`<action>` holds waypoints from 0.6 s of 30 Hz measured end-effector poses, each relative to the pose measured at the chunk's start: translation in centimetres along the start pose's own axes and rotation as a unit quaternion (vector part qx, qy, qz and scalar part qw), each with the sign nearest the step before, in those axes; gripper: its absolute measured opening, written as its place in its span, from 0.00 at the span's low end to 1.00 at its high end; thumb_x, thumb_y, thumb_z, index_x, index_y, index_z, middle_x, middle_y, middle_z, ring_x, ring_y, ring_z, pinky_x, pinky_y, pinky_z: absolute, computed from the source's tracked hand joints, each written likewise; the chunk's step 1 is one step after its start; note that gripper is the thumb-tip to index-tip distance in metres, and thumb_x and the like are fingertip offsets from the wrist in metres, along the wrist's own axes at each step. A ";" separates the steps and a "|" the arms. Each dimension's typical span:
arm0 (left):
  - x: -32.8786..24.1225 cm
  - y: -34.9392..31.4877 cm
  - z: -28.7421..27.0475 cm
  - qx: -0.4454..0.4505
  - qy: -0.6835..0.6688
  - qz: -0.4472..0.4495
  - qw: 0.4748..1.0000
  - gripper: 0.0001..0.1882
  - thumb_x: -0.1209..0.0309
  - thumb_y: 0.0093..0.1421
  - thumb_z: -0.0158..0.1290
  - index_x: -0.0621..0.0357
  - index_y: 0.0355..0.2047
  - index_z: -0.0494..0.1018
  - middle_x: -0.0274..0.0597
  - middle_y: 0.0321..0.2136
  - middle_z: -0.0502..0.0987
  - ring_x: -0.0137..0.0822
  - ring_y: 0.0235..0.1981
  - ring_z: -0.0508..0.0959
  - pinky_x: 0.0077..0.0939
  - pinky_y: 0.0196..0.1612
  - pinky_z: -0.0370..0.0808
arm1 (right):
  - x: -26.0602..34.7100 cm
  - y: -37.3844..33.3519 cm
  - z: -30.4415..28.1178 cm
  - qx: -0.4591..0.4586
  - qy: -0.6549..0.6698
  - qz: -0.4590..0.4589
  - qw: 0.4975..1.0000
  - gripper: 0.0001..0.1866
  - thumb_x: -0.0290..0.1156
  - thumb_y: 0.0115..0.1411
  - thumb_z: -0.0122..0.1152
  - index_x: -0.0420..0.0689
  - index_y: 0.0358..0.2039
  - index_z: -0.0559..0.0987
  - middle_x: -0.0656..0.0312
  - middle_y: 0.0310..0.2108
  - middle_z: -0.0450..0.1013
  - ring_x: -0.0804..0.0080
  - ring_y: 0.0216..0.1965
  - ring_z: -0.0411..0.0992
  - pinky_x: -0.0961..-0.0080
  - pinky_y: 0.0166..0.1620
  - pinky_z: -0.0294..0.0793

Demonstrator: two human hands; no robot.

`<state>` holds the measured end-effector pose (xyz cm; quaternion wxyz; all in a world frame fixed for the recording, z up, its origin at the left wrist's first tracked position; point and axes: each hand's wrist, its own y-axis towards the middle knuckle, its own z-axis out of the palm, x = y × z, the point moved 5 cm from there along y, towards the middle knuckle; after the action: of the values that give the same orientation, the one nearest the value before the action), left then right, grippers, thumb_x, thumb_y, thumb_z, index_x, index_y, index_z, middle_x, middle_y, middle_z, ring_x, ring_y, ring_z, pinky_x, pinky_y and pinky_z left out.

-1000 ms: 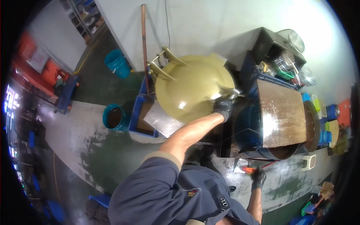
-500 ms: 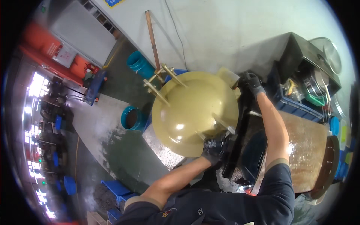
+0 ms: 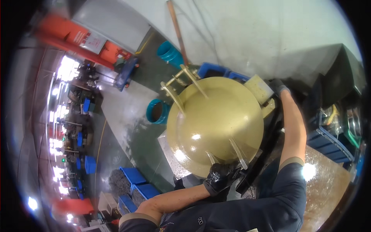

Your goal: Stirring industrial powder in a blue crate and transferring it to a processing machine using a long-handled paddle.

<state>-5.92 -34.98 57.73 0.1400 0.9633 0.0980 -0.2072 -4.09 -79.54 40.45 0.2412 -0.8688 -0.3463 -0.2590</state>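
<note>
A large yellow-green domed lid (image 3: 216, 123) with a glossy surface fills the middle of the view. Two metal bars stick out at its far left, and a metal bar (image 3: 238, 154) crosses its near right edge. My left hand (image 3: 221, 178), in a black glove, is at the near rim beside that bar, its fingers curled; what they grip is hidden. My right hand (image 3: 278, 87), also black-gloved, reaches past the lid's far right, next to a pale yellow block (image 3: 259, 89). Its fingers are dim against dark parts there, so their grip does not show.
Behind the lid lie blue bins (image 3: 212, 70) and a wooden pole (image 3: 177, 31) against the wall. Teal buckets (image 3: 157, 111) stand left on the floor. A wet brown board (image 3: 324, 181) and a blue crate (image 3: 332, 143) are on the right. Blue trays (image 3: 133, 176) sit lower left.
My view has swung, so the whole scene sits further right and the blue bins behind the lid show more. Both hands stay beside the lid, the left at its near rim, the right at the far right.
</note>
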 end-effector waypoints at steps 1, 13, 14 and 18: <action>0.1 -0.4 0.7 0.035 0.030 -0.001 0.999 0.19 0.61 0.55 0.59 0.56 0.45 0.75 0.42 0.24 0.75 0.41 0.19 0.74 0.37 0.24 0.69 | -1.1 0.8 0.3 0.000 0.001 -0.005 1.000 0.26 0.51 0.66 0.45 0.45 0.49 0.79 0.49 0.50 0.75 0.54 0.54 0.70 0.67 0.55 0.66; 0.0 -0.7 1.4 0.059 0.010 0.005 0.998 0.16 0.65 0.51 0.61 0.58 0.38 0.76 0.44 0.31 0.79 0.39 0.23 0.76 0.37 0.24 0.68 | -1.1 1.3 1.0 0.050 0.134 -0.024 0.989 0.18 0.40 0.67 0.52 0.40 0.48 0.78 0.55 0.47 0.77 0.70 0.45 0.75 0.73 0.49 0.70; -0.2 -0.8 1.5 0.056 0.007 0.034 0.998 0.15 0.66 0.50 0.62 0.59 0.37 0.76 0.47 0.34 0.79 0.40 0.24 0.77 0.38 0.24 0.67 | -1.7 1.5 1.2 0.049 0.134 -0.023 0.990 0.18 0.40 0.67 0.52 0.40 0.48 0.78 0.55 0.47 0.77 0.70 0.45 0.75 0.73 0.49 0.70; 0.1 -1.0 1.7 0.059 -0.013 0.023 0.998 0.14 0.68 0.48 0.62 0.59 0.34 0.77 0.52 0.39 0.78 0.43 0.27 0.77 0.38 0.24 0.67 | -1.3 2.1 1.4 0.020 0.046 -0.091 0.995 0.17 0.39 0.66 0.54 0.39 0.45 0.79 0.54 0.43 0.79 0.72 0.42 0.74 0.74 0.47 0.71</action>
<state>-6.73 -34.55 56.03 0.0887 0.9691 0.0619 -0.2215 -2.98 -80.72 38.09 0.2494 -0.8160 -0.4175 -0.3125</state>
